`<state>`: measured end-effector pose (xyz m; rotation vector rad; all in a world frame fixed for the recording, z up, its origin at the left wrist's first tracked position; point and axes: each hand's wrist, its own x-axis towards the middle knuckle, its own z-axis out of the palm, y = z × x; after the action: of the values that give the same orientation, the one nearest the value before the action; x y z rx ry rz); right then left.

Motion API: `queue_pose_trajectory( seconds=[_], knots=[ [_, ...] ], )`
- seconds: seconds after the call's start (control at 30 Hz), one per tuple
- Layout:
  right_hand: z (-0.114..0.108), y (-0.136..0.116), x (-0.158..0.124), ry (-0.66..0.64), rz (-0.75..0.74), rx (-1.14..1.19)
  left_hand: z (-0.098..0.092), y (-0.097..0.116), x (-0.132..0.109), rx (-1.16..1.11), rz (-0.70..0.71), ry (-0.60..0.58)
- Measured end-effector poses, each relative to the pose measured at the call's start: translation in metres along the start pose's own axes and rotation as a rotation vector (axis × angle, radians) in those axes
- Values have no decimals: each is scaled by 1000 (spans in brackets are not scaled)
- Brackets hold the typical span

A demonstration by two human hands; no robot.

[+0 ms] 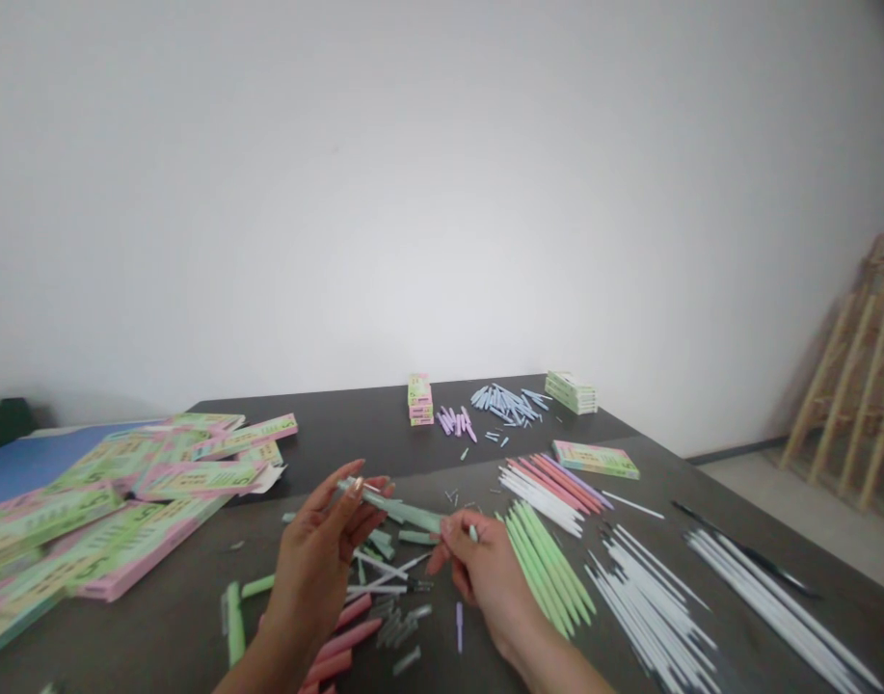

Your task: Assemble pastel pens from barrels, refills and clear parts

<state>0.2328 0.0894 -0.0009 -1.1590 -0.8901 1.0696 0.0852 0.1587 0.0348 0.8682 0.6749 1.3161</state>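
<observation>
A pale green pen barrel [411,516] is held level between both hands above the table. My left hand [315,545] pinches its left end with thumb and fingers. My right hand [491,571] closes around its right end, where a small pale green piece shows between the fingers. Beneath them lie more pale green pen parts [416,537], white refills [384,571] and clear caps [398,625]. Pink pen barrels [344,641] lie partly hidden behind my left forearm. A purple pen part [459,627] rests between my wrists.
Bright green barrels [549,569] and many white refills [651,607] lie to the right. Printed pen boxes [188,477] pile up on the left. Further back are blue pen parts [510,403], purple parts [456,421] and stacked boxes [572,393]. Wooden easels [857,376] lean at the far right.
</observation>
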Motion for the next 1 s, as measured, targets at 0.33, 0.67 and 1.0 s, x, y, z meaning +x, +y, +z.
queue_pose_trajectory(
  seconds=[0.33,0.67,1.0],
  knots=[
    [3,-4,-9,-320,401,295,-6,4,5,110,32,54],
    [6,-9,-15,-418,412,337,-3,-5,5,110,46,95],
    [3,-9,-13,-398,403,322,-2,-3,5,107,39,105]
  ],
)
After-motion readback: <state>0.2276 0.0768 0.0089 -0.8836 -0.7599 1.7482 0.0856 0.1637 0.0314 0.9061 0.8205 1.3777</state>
